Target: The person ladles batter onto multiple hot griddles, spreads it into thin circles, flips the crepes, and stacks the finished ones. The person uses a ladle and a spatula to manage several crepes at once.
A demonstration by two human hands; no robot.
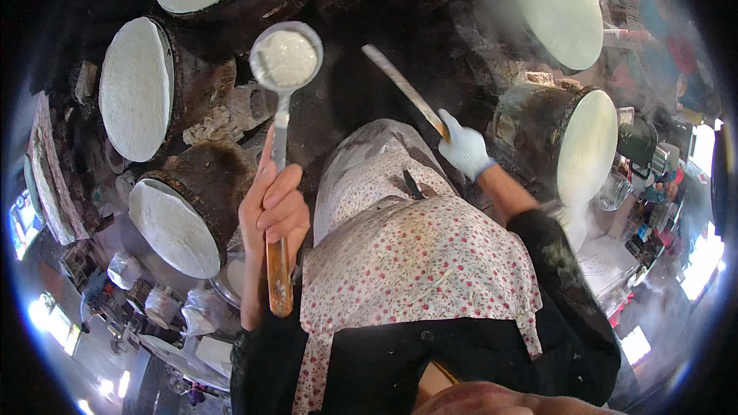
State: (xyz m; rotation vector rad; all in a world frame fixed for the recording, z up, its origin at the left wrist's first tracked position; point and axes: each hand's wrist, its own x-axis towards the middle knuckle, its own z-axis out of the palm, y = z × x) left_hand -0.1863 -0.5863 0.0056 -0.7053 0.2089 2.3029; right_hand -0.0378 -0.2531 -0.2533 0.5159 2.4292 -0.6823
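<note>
Wore one black top (369, 361) and one flower-printed cloth apron (419, 261), amid five pale discs (138, 91) on dark, rough drums (526, 123). Held one round-bowled metal ladle (281, 138) of creamy batter (287, 59) upright by its wooden handle (278, 277) in the bare left hand (275, 204), left of the apron; gripped one flat, narrow stick (405, 91) in the white-gloved right hand (465, 146), beyond it.

Cream apron (423, 269), red-flowered, over a black top (369, 361) with a round button (427, 336) at five o'clock; black sleeve (565, 284), pale-smudged, at four; white glove (465, 146) with a bluish cuff (485, 168) on the right hand (464, 151), at two
</note>
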